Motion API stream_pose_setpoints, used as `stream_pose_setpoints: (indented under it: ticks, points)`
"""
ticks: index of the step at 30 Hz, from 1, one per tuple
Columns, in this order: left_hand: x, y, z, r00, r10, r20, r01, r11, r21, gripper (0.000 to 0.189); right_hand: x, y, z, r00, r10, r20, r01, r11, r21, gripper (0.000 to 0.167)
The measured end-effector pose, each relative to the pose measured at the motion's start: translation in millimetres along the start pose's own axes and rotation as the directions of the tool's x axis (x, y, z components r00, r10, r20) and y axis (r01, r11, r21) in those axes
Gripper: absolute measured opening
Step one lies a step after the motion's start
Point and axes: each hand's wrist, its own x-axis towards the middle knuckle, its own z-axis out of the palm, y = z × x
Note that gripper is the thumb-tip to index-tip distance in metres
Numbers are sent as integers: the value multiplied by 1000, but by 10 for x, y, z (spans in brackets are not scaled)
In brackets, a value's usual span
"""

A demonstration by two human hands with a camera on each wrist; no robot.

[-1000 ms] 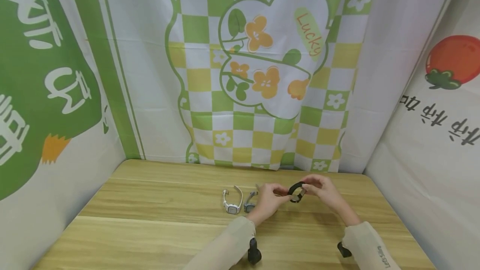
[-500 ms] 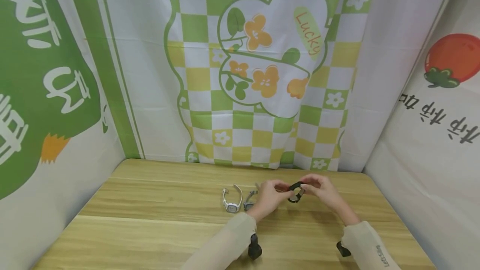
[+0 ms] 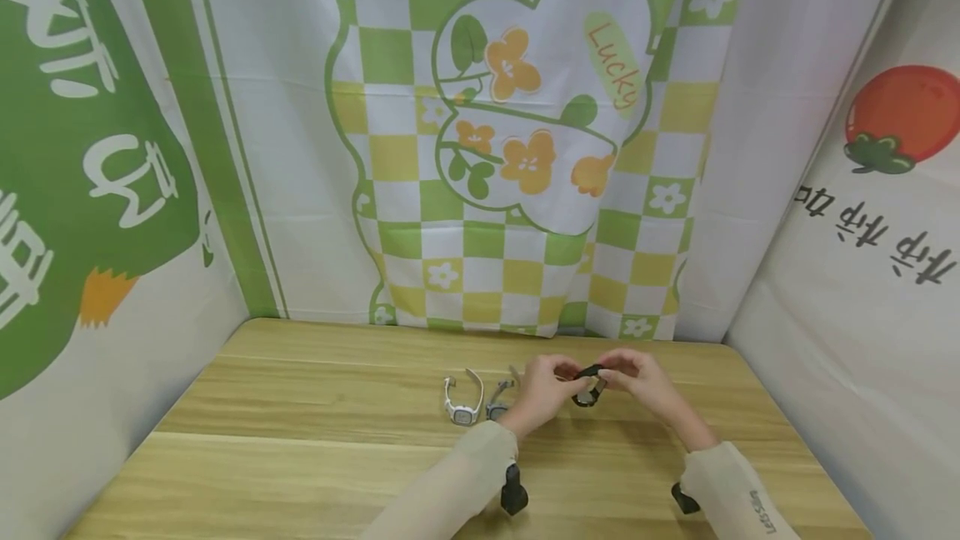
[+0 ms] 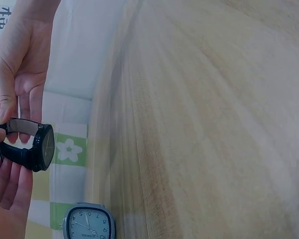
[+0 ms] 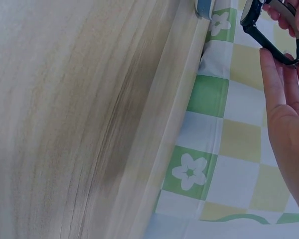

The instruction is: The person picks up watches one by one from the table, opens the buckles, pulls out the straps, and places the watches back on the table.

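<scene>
Both hands hold a black wristwatch over the right half of the table, its strap bent round into a loop. My left hand grips it from the left, thumb and fingers at the strap. From the other side my right hand pinches the strap. In the left wrist view the round case faces right, and the strap ends meet between the two hands' fingertips. The right wrist view shows my right hand with its fingertips on the black strap. The buckle area is partly hidden by fingers.
A white watch lies on the wooden table, left of the hands. Beside it a grey-blue watch is partly covered by my left hand. A checked curtain hangs along the back edge, with printed cloth at both sides.
My left hand has shifted slightly right and forward. The black watch has tilted a little, and its loop looks narrower in the head view. The right hand barely moves; the other watches stay put.
</scene>
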Motion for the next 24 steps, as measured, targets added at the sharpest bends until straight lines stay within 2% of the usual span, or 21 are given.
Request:
stream_pose_setpoints:
  ticks: [11, 24]
  points:
    - [32, -32, 4, 1000, 17, 7, -17, 1000, 4, 9, 4, -19, -24, 999, -38, 23, 38, 999, 8, 26]
    - [23, -56, 11, 999, 38, 13, -38, 999, 11, 7, 15, 12, -68, 999, -14, 36, 15, 1000, -9, 26]
